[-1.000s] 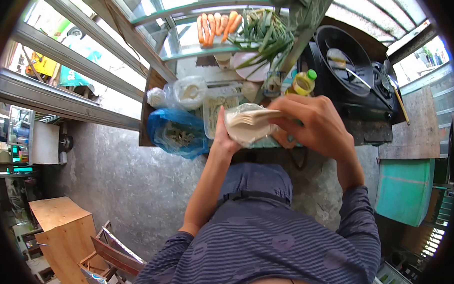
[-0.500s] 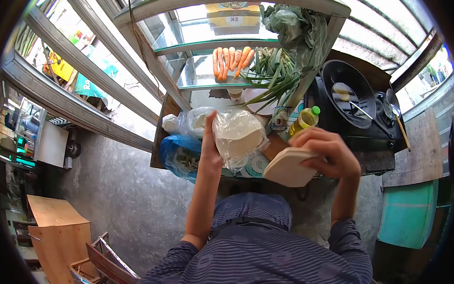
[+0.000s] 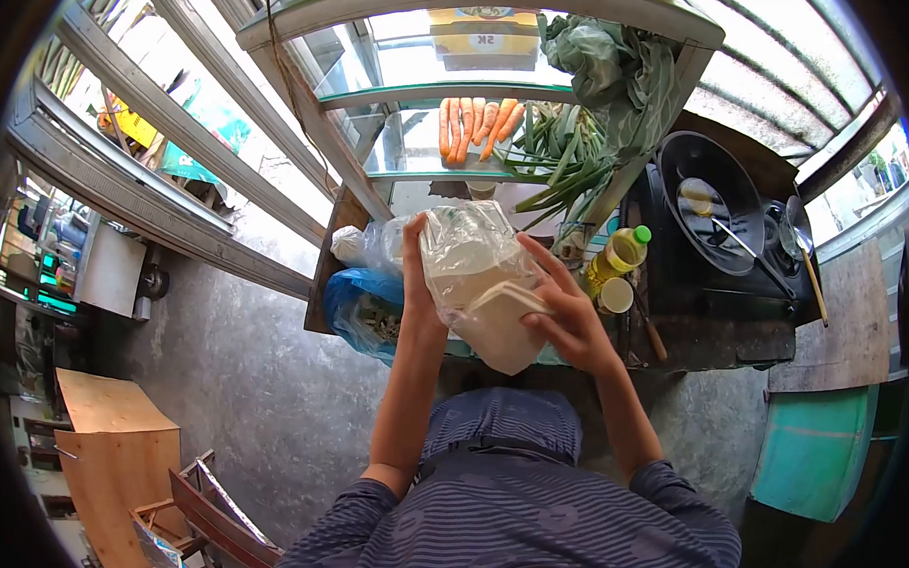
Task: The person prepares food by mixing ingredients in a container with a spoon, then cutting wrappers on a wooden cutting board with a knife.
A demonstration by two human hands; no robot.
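My left hand [image 3: 420,273] is wrapped round the left side of a clear plastic bag [image 3: 466,229], with pale flat contents showing through it. From the right, my right hand [image 3: 566,313] grips a stack of cream-coloured flat sheets [image 3: 509,298], its fingers bent over the edge. The stack overlaps the lower part of the bag and is slightly blurred. Both hands are held over the front of the counter, just ahead of my body.
Carrots [image 3: 478,125] and leafy greens [image 3: 561,153] lie on a glass shelf. A yellow oil bottle [image 3: 621,252] and white cup [image 3: 615,296] stand at right, near a wok [image 3: 708,198] on the stove. A blue bag [image 3: 359,306] sits left.
My right hand has brought the stack of sheets leftward to the bag. The bag has tilted in my left hand. The white cup and a wooden handle now show beside the bottle.
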